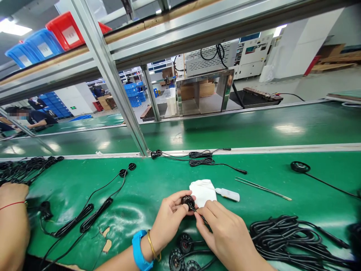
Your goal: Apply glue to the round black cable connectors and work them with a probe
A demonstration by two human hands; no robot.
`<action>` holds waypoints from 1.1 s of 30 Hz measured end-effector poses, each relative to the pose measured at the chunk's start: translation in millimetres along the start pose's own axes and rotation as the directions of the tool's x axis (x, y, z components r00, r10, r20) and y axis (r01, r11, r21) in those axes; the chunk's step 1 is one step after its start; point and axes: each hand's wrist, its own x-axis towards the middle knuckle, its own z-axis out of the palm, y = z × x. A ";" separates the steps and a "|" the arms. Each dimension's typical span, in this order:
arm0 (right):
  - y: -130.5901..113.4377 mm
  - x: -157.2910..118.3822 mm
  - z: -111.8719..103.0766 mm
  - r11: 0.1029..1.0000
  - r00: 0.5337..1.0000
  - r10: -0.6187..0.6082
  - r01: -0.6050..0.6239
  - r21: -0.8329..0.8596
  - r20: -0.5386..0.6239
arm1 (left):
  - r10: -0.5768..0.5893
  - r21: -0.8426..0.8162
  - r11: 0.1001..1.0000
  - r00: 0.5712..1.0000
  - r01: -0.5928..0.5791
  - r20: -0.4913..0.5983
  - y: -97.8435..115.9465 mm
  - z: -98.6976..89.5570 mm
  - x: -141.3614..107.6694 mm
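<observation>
My left hand [167, 222] holds a small round black coiled part [188, 201] between its fingertips. My right hand [225, 233] pinches a thin black pin [199, 213], whose end meets the part's underside. Just behind my hands lies a crumpled white cloth [200, 192], with a white glue bottle [228, 195] beside it. Long steel tweezers [263, 189] rest further right. Several round black parts with cables [177, 259] lie beneath my wrists, and a heap of coiled black cable [290, 237] sits to the right of my right hand.
Green conveyor belts [180, 135] run across under an aluminium shelf frame [107, 64] holding blue and red bins. Coiled cable assemblies [81, 210] lie at left, beside a co-worker's arm [14, 222] with a red string. Other workers stand beyond.
</observation>
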 end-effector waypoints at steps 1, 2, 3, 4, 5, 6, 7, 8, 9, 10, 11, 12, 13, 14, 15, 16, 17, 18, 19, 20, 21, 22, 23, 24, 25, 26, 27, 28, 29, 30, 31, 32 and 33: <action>0.0 0.1 0.0 1.000 1.000 -0.002 0.002 -0.004 -0.002 | 0.004 0.008 1.000 1.000 -0.004 0.001 -0.1 -0.2 0.0; -0.1 0.1 0.1 1.000 1.000 -0.003 0.003 -0.009 -0.003 | 0.007 0.019 1.000 1.000 -0.007 -0.001 -0.3 -0.4 0.1; -0.3 0.1 0.3 1.000 1.000 -0.004 0.004 -0.012 -0.003 | 0.009 0.034 0.999 1.000 -0.009 -0.004 -0.7 -0.6 0.2; -0.5 0.0 0.6 1.000 1.000 -0.004 0.004 -0.015 0.000 | 0.010 0.054 0.999 1.000 -0.010 -0.008 -1.3 -0.6 0.4; -0.7 -0.2 1.0 1.000 1.000 -0.002 0.002 -0.018 0.003 | 0.014 0.080 0.997 1.000 -0.013 -0.017 -1.9 -0.5 0.4; -0.9 -0.3 1.3 1.000 1.000 0.000 0.000 -0.022 0.004 | 0.021 0.115 0.993 0.999 -0.018 -0.025 -2.7 -0.3 0.2; -1.0 -0.4 1.5 1.000 1.000 0.004 -0.004 -0.025 0.002 | 0.033 0.155 0.988 0.999 -0.027 -0.036 -3.5 0.2 -0.1; -1.1 -0.5 1.6 1.000 1.000 0.009 -0.009 -0.027 0.000 | 0.050 0.198 0.979 0.998 -0.040 -0.046 -4.3 0.8 -0.7; -1.1 -0.6 1.6 1.000 1.000 0.012 -0.012 -0.029 0.000 | 0.070 0.239 0.970 0.996 -0.054 -0.057 -5.0 1.5 -1.3; -1.1 -0.6 1.5 0.999 1.000 0.018 -0.018 -0.031 -0.002 | 0.090 0.275 0.959 0.994 -0.069 -0.065 -5.5 2.4 -2.0; -0.9 -0.7 1.4 0.999 1.000 0.023 -0.023 -0.033 -0.003 | 0.107 0.302 0.950 0.992 -0.082 -0.068 -5.8 3.2 -2.5; -0.7 -0.8 1.3 0.999 1.000 0.024 -0.024 -0.034 -0.001 | 0.120 0.319 0.943 0.990 -0.091 -0.070 -5.8 4.1 -2.9; -0.5 -1.0 1.3 0.999 1.000 0.025 -0.025 -0.036 0.000 | 0.126 0.324 0.941 0.990 -0.096 -0.071 -5.7 4.9 -3.0; -0.3 -1.2 1.4 0.999 1.000 0.022 -0.022 -0.039 0.000 | 0.123 0.322 0.942 0.990 -0.094 -0.072 -5.4 5.7 -2.9; -0.1 -1.5 1.6 0.999 1.000 0.021 -0.021 -0.043 0.000 | 0.115 0.313 0.946 0.991 -0.087 -0.073 -5.1 6.4 -2.6; 0.1 -1.8 1.9 0.999 1.000 0.020 -0.020 -0.046 0.002 | 0.104 0.302 0.950 0.992 -0.077 -0.075 -4.8 7.0 -2.1; 0.2 -2.1 2.2 0.999 1.000 0.020 -0.020 -0.047 0.007 | 0.093 0.290 0.955 0.993 -0.066 -0.080 -4.6 7.5 -1.7; 0.2 -2.4 2.6 0.999 1.000 0.023 -0.023 -0.046 0.010 | 0.081 0.280 0.959 0.993 -0.054 -0.084 -4.6 7.9 -1.2; 0.2 -2.7 2.9 0.999 1.000 0.026 -0.025 -0.041 0.013 | 0.071 0.272 0.961 0.994 -0.045 -0.087 -4.7 8.2 -0.8; 0.1 -2.8 3.1 0.999 1.000 0.027 -0.026 -0.035 0.016 | 0.066 0.266 0.963 0.994 -0.039 -0.090 -4.8 8.3 -0.5; -0.1 -2.9 3.3 0.999 0.999 0.027 -0.027 -0.030 0.017 | 0.063 0.262 0.964 0.994 -0.037 -0.091 -4.9 8.4 -0.4; -0.3 -2.9 3.4 0.999 0.999 0.028 -0.027 -0.027 0.018 | 0.061 0.259 0.965 0.994 -0.036 -0.093 -4.9 8.5 -0.3; -0.4 -2.8 3.5 0.999 0.999 0.029 -0.028 -0.026 0.017 | 0.061 0.257 0.966 0.994 -0.035 -0.094 -4.6 8.5 -0.3; -0.6 -2.8 3.6 0.999 0.999 0.029 -0.029 -0.027 0.014 | 0.061 0.256 0.966 0.994 -0.034 -0.096 -4.2 8.5 -0.4; -0.6 -2.9 3.9 0.999 1.000 0.029 -0.028 -0.027 0.012 | 0.061 0.255 0.966 0.993 -0.034 -0.099 -3.5 8.5 -0.6; -0.6 -3.1 4.2 0.999 1.000 0.027 -0.027 -0.026 0.011 | 0.058 0.256 0.966 0.993 -0.030 -0.101 -2.6 8.4 -0.7; -0.4 -3.5 4.8 0.999 1.000 0.026 -0.026 -0.025 0.010 | 0.056 0.256 0.966 0.993 -0.028 -0.103 -1.7 8.5 -0.9; -0.2 -3.9 5.5 0.999 1.000 0.026 -0.025 -0.024 0.010 | 0.055 0.257 0.966 0.993 -0.027 -0.104 -0.8 8.5 -0.9; 0.1 -4.4 6.3 0.999 1.000 0.028 -0.028 -0.023 0.009 | 0.055 0.259 0.966 0.993 -0.026 -0.105 0.0 8.6 -0.9; 0.4 -4.8 7.1 0.999 0.999 0.030 -0.030 -0.022 0.011 | 0.053 0.260 0.965 0.993 -0.023 -0.108 0.6 8.7 -0.8; 0.7 -5.1 7.7 0.999 0.999 0.031 -0.030 -0.022 0.011 | 0.052 0.262 0.965 0.992 -0.020 -0.115 1.0 8.9 -0.7; 0.8 -5.0 8.0 0.999 1.000 0.029 -0.029 -0.023 0.011 | 0.052 0.262 0.965 0.991 -0.018 -0.124 1.0 9.1 -0.6; 0.7 -4.7 7.9 0.999 1.000 0.025 -0.024 -0.027 0.009 | 0.054 0.261 0.965 0.989 -0.017 -0.135 0.6 9.3 -0.5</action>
